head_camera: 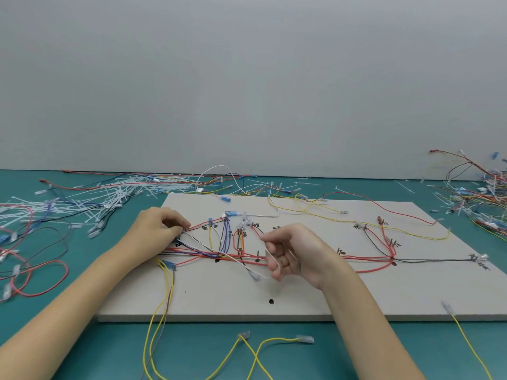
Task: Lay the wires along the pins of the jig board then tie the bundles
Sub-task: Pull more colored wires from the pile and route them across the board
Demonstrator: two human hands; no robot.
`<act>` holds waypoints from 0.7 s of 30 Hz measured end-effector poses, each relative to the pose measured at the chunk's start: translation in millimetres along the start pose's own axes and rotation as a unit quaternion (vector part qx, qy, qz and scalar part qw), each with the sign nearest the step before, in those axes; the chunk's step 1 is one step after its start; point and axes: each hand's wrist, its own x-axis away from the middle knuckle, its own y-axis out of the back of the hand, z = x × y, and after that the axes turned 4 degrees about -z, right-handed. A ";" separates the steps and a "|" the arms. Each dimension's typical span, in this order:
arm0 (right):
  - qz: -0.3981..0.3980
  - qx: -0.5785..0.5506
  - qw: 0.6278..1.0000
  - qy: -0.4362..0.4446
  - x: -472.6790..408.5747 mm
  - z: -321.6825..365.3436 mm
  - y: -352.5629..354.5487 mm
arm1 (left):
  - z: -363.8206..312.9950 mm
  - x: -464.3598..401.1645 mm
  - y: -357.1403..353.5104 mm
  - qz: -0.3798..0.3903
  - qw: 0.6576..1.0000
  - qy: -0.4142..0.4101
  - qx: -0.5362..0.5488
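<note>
Two hands: both over the jig board (315,294), which lies flat on the teal counter (82,338).
White wire (219,249): we see it run left-to-right across the board, from the left hand (157,227) down to the right hand (288,252) (long axis slanting toward us).
Left fingers (179,225): curled tight, pinching the wire end at a pin near the board's left edge.
Right fingers (275,263): loosely curled, the wire's free end looped through them; clear terminal (253,275) hangs just beside.
Nearer hand: right, we judge, for routing onward along the main bundle (301,257).
Loose ties (109,196): heaped well apart, back left.
</note>
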 end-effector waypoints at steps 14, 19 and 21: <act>-0.060 0.097 0.993 -0.034 4.1 1.6 24.2 | -70.1 45.1 -28.3 0.042 0.976 -0.211 0.026; -0.066 0.067 0.995 -0.038 4.1 1.7 31.7 | -83.6 61.2 -45.9 0.107 0.956 -0.273 0.011; -0.074 0.059 0.995 -0.023 3.6 2.4 33.3 | -85.1 64.4 -49.5 0.108 0.954 -0.280 -0.005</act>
